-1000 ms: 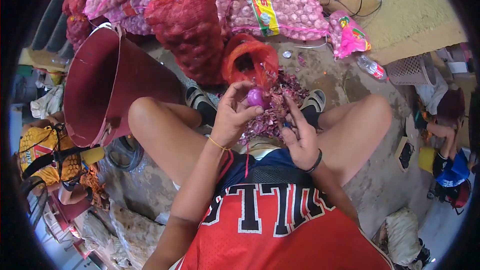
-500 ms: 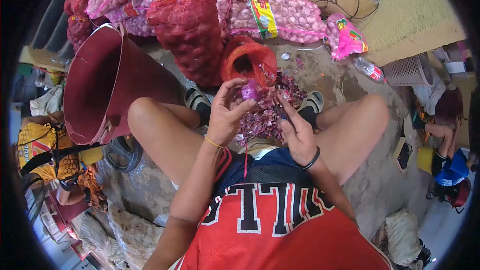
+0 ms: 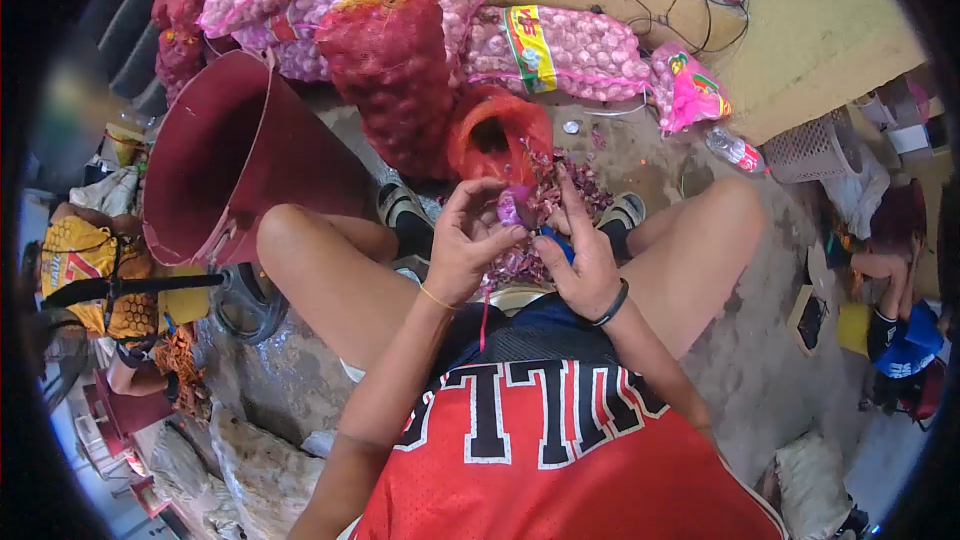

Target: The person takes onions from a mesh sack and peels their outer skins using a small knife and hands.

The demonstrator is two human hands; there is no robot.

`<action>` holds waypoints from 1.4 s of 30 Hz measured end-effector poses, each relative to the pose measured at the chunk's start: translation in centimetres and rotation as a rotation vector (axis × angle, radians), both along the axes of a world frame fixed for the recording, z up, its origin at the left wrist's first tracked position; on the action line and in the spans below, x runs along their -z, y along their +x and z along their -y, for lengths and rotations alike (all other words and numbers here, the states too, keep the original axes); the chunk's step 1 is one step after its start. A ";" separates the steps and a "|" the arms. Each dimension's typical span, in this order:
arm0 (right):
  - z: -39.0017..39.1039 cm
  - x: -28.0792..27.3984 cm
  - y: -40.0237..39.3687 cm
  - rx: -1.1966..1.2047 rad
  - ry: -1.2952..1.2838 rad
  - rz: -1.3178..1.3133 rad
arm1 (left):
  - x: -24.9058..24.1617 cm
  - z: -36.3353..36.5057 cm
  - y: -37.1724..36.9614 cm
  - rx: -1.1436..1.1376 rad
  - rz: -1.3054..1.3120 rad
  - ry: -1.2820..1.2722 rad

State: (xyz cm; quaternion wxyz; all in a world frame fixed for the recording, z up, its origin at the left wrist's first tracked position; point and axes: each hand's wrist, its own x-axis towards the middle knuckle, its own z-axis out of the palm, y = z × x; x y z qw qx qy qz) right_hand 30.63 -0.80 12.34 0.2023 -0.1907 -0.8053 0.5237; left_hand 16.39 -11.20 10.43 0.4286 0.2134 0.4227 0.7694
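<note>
Between its thumb and fingers, my left hand (image 3: 468, 245) grips a peeled purple onion (image 3: 514, 204). My right hand (image 3: 588, 268) is right beside it, fingers stretched upward past the onion and thumb bent over a blue handle (image 3: 557, 244). Whatever the handle belongs to is hidden by the fingers. Below both hands lies a heap of dry onion skins (image 3: 520, 265), which spreads between my feet. An open red mesh sack (image 3: 530, 125) stands just beyond the hands.
A large maroon tub (image 3: 300, 180) leans at left. Behind stand a full red mesh sack of onions (image 3: 390, 80) and pink sacks of bulbs (image 3: 590, 55). A plastic bottle (image 3: 735, 150) and a crate (image 3: 805, 150) lie at right. Another person (image 3: 95, 255) sits at far left.
My right hand has come closer to the onion, and the blue handle shows more. The onion is slightly lower in view. The whole view has shifted a little.
</note>
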 end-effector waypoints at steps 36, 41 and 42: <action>-10.3 6.0 -4.8 -0.517 0.492 0.861 | 7.2 -10.2 -15.0 0.055 -0.198 -0.484; -9.4 8.2 -5.1 -0.521 0.365 0.809 | 23.6 -16.9 -14.6 0.170 -0.915 -0.908; -9.3 8.9 -4.8 -0.487 0.346 0.815 | 27.8 -17.6 -15.1 0.180 -0.893 -1.018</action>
